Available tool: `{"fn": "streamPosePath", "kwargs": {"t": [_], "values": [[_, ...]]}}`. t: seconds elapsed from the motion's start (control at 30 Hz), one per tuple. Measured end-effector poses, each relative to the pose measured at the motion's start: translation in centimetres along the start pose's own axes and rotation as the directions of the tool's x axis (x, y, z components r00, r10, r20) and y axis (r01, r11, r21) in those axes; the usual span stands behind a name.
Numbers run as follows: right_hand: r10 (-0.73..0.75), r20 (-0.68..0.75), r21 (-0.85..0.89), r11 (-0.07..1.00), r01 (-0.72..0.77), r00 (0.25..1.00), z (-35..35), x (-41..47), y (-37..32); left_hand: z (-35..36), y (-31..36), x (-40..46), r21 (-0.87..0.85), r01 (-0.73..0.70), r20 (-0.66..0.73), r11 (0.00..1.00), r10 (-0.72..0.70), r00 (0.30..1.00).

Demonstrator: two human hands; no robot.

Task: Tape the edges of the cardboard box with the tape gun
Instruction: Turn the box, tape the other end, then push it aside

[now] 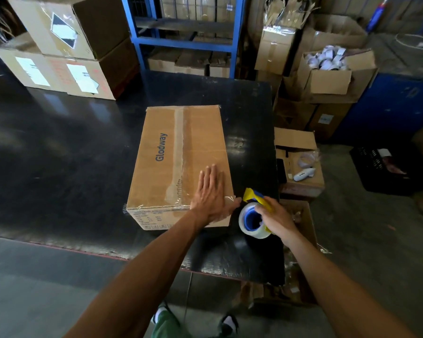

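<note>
A brown cardboard box (181, 152) printed "Glodway" lies on the black table (59, 154), with clear tape running along its centre seam and along its near top edge. My left hand (211, 195) rests flat, fingers spread, on the box's near right corner, the thumb over the edge. Just right of that corner my right hand (275, 215) grips the yellow and blue tape gun (253, 211). Its clear tape roll faces me and its yellow head points at the box corner. A strip of tape shows at the corner by the thumb.
Stacked labelled cartons (66, 52) stand at the table's far left. A blue metal rack (186, 37) holds boxes behind the table. Open cartons (327, 76) are piled at the right, one low box (300, 164) holding a white tool. A black crate (383, 169) sits on the floor.
</note>
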State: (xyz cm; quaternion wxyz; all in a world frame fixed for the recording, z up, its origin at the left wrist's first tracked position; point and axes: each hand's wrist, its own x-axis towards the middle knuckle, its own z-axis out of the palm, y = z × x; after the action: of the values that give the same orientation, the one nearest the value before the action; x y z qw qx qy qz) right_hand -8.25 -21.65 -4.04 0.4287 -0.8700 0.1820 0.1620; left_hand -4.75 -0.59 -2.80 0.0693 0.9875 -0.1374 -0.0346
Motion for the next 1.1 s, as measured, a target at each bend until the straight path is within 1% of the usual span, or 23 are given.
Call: {"fn": "streamPosePath", "kwargs": {"t": [0.1,0.13,0.2,0.27,0.43,0.5,0.57,0.6,0.63,0.7,0.73,0.8,0.87,0.9,0.97,1.0,1.03,1.07,1.1], "values": [[-0.005,-0.003,-0.025,1.000,0.005,1.000,0.9,0.1,0.4,0.2,0.2,0.4,-0.023,0.040,0.020,0.999,-0.040,0.999],[-0.020,-0.005,-0.062,0.998,0.019,1.000,1.1,0.0,0.5,0.3,0.1,0.5,-0.010,0.033,0.020,0.999,-0.032,0.999],[-0.002,-0.049,-0.140,0.990,-0.005,0.999,1.6,0.1,1.0,0.5,0.0,0.5,0.021,0.010,0.037,1.000,-0.011,0.999],[0.021,-0.100,-0.134,0.990,-0.034,0.995,2.0,0.6,1.7,0.5,0.0,0.5,0.042,0.002,0.053,0.999,-0.004,0.999],[0.112,-0.178,-0.089,0.988,-0.129,0.978,2.7,1.6,3.8,0.5,0.2,0.5,0.060,-0.005,0.043,0.998,0.003,0.999],[0.138,-0.189,-0.113,0.980,-0.162,0.972,2.7,1.6,3.9,0.5,0.2,0.4,0.063,-0.004,0.028,0.998,0.002,1.000],[0.151,-0.178,-0.169,0.969,-0.182,0.972,2.4,1.7,2.9,0.3,0.6,0.0,0.065,0.040,0.004,0.997,-0.041,0.999],[0.133,-0.175,-0.177,0.970,-0.164,0.976,2.2,1.9,1.9,0.1,0.9,-0.2,0.047,0.099,-0.014,0.994,-0.098,0.995],[0.092,-0.171,-0.161,0.980,-0.120,0.981,1.8,2.2,0.4,-0.1,1.1,-0.4,0.018,0.173,-0.031,0.985,-0.173,0.984],[-0.041,-0.167,-0.112,0.993,0.023,0.985,1.1,3.0,-3.0,-0.5,1.4,-0.6,-0.045,0.309,-0.025,0.950,-0.310,0.950],[-0.124,-0.158,-0.116,0.988,0.106,0.980,0.9,3.5,-4.8,-0.6,1.3,-0.9,-0.064,0.355,-0.003,0.933,-0.356,0.935],[-0.261,-0.102,-0.189,0.952,0.239,0.960,0.9,4.7,-8.0,-0.8,0.8,-1.3,-0.071,0.393,0.047,0.917,-0.391,0.919],[-0.378,-0.009,-0.301,0.884,0.357,0.926,1.6,5.9,-10.8,-0.7,-0.3,-1.6,-0.055,0.369,0.091,0.928,-0.363,0.927],[-0.439,0.052,-0.377,0.823,0.425,0.897,2.3,6.6,-11.8,-0.6,-1.1,-1.8,-0.038,0.346,0.108,0.937,-0.341,0.934],[-0.528,0.203,-0.538,0.644,0.545,0.825,4.1,7.5,-13.2,-0.7,-3.3,-2.4,-0.011,0.297,0.127,0.955,-0.293,0.948],[-0.540,0.273,-0.585,0.564,0.583,0.796,5.1,7.7,-13.6,-0.9,-4.7,-2.8,-0.009,0.266,0.126,0.964,-0.262,0.957],[-0.537,0.315,-0.603,0.523,0.602,0.782,6.3,7.6,-13.9,-1.1,-6.5,-3.3,-0.008,0.226,0.122,0.974,-0.224,0.967],[-0.537,0.321,-0.611,0.512,0.604,0.780,7.5,7.2,-14.1,-1.5,-8.3,-3.8,0.005,0.183,0.132,0.983,-0.182,0.974],[-0.546,0.296,-0.623,0.511,0.592,0.784,8.8,6.7,-14.1,-2.0,-10.2,-4.2,0.030,0.136,0.158,0.990,-0.139,0.978]]}}
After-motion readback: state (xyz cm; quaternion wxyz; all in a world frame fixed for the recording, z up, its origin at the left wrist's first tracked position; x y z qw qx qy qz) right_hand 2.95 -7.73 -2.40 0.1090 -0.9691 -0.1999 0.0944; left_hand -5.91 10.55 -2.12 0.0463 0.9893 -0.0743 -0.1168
